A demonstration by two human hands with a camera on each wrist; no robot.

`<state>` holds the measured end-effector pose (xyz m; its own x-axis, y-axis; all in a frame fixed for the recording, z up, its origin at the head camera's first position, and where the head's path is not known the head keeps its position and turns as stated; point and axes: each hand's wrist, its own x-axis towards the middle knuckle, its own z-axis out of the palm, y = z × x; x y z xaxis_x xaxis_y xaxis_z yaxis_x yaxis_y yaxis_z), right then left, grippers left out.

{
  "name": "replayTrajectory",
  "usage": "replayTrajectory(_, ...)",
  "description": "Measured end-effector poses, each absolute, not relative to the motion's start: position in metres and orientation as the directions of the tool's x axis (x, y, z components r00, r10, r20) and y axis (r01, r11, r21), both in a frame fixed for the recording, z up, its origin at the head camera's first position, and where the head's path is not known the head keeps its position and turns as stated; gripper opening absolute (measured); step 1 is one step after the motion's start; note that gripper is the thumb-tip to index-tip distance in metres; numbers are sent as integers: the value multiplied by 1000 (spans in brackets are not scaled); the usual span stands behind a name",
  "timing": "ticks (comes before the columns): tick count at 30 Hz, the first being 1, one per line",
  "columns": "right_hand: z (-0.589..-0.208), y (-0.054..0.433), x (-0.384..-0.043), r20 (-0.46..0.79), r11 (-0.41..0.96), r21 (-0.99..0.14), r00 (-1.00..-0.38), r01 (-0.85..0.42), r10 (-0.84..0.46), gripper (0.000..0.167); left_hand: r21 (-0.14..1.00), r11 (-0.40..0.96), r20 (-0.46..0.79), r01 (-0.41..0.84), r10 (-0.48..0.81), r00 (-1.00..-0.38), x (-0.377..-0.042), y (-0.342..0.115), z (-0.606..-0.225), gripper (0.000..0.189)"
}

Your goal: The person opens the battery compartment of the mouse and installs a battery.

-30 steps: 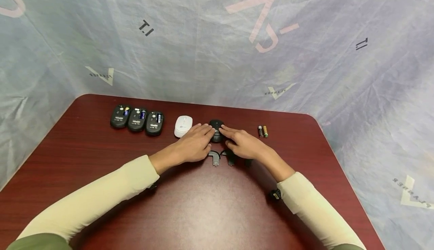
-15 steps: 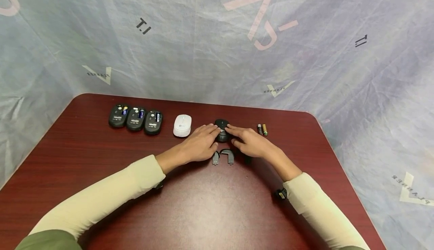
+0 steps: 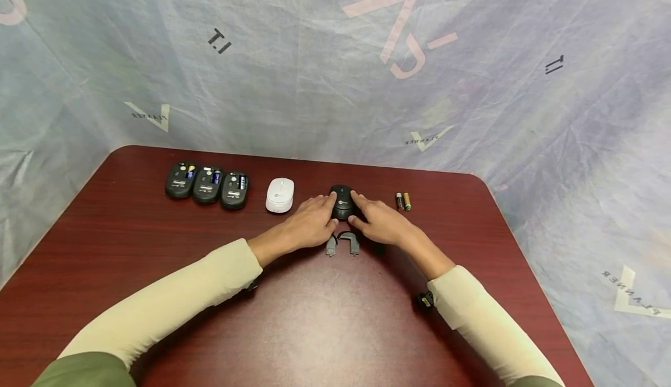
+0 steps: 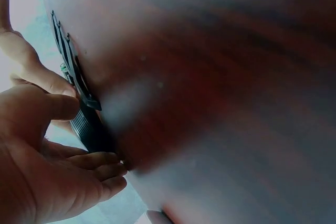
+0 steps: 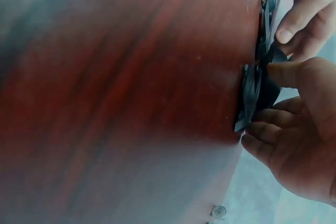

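A black computer mouse (image 3: 343, 199) lies right side up near the back of the table. My left hand (image 3: 313, 222) touches its left side with straight fingers, the thumb at its near end. On the other side my right hand (image 3: 384, 221) does the same, fingertips along the right edge. In the left wrist view the ribbed side of the mouse (image 4: 93, 132) shows between the hands. Two curved dark grey plastic pieces (image 3: 350, 243) lie just in front of the mouse, the left one partly hidden by my left hand.
A white mouse (image 3: 280, 194) stands left of the black one. Farther left, three black mice (image 3: 207, 186) lie upside down with batteries showing in their undersides. Two loose batteries (image 3: 403, 201) lie to the right. A fabric backdrop (image 3: 304, 66) hangs behind the table.
The black mouse has shifted slightly to the right between my hands. My left fingers have drawn back from its top to its side, uncovering more of it.
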<state>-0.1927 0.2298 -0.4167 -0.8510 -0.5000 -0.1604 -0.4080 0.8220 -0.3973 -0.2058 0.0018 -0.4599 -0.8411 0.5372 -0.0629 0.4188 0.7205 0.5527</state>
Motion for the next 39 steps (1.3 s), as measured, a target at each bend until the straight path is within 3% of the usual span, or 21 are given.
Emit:
replayTrajectory(9, -416, 225, -192, -109, 820, -388, -862, -421, -495, 71, 502, 729, 38, 466, 520, -853, -219, -3, -485, 76)
replayTrajectory(21, -402, 228, -186, -23, 770, -480, -871, -421, -491, 64, 534, 658, 215, 531, 501, -838, -220, -15, -473, 66)
replayTrajectory(27, -397, 230, -183, 17, 732, -566, -893, -379, -450, 55, 566, 629, 223, 533, 506, -833, -216, -23, -466, 50)
replayTrajectory(31, -395, 228, -181, 26, 711, -619, -913, -334, -406, 49, 635, 585, 191, 505, 514, -836, -200, -26, -440, 42)
replayTrajectory(39, -393, 222, -175, -19, 672, -687, -919, -275, -395, 41, 737, 552, 91, 390, 491, -866, -190, -30, -420, 50)
